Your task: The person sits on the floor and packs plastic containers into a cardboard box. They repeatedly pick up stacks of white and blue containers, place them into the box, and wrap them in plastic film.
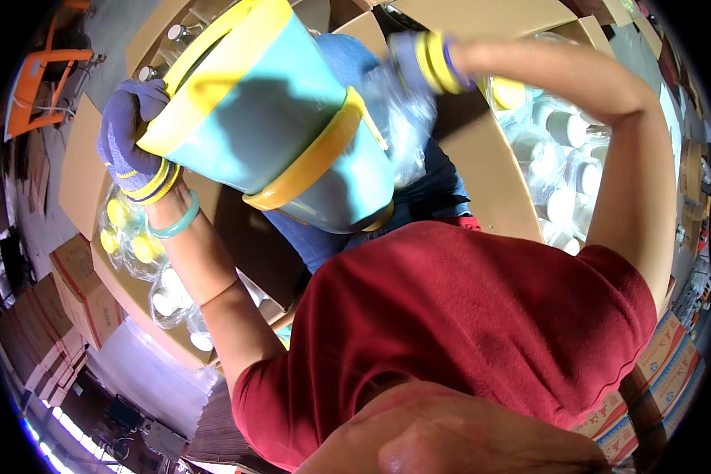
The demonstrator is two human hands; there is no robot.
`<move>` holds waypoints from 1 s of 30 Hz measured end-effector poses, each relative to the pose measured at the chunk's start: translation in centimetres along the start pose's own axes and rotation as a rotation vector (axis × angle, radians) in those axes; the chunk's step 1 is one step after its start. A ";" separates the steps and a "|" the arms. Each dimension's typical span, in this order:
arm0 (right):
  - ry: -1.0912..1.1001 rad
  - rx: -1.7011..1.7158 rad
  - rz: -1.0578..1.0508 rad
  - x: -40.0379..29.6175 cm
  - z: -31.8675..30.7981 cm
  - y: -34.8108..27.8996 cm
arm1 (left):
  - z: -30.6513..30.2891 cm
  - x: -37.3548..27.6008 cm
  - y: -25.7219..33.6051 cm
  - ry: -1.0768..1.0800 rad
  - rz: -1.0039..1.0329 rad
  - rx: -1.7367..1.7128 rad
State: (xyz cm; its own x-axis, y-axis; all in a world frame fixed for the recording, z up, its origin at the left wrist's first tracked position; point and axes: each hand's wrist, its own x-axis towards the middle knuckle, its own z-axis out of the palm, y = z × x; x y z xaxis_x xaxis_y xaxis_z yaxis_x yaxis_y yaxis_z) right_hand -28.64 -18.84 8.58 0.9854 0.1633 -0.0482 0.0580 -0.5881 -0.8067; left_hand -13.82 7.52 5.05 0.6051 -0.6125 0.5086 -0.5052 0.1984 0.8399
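My left hand (133, 133), in a purple knit glove with yellow cuff bands, grips the yellow rim of a light-blue plastic bucket (272, 112). The bucket is tilted over my lap, with its mouth towards the upper left and a yellow-orange band or handle around its side. My right hand (420, 62), gloved alike and blurred, is just right of the bucket; crumpled clear plastic film (406, 130) hangs from it, also blurred. The fingertips of the right hand are hard to make out.
An open cardboard box (486, 160) at the right holds bagged bottles with white caps (569, 127). Another box (118, 284) at the left holds bagged bottles with yellow and white lids (145, 249). Closed cartons (83, 284) stand at the lower left. An orange metal frame (35, 89) is at the upper left.
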 end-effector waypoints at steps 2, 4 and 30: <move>0.033 0.049 0.002 0.2 0.6 0.7 | 0.6 0.8 -0.2 -0.034 0.112 -0.045; 0.034 0.107 -0.030 2.2 1.1 2.0 | 1.0 1.1 -0.3 0.001 0.134 -0.043; -0.218 0.070 -0.676 -0.4 -1.1 9.2 | 2.3 -8.1 0.6 -0.024 0.124 0.348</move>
State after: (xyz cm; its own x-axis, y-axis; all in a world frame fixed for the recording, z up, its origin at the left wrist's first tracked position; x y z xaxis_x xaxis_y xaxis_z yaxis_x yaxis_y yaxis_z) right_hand -28.33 -25.15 1.82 0.6823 0.6335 0.3650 0.6274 -0.2511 -0.7371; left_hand -20.43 10.83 1.04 0.5135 -0.6187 0.5946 -0.7552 0.0032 0.6555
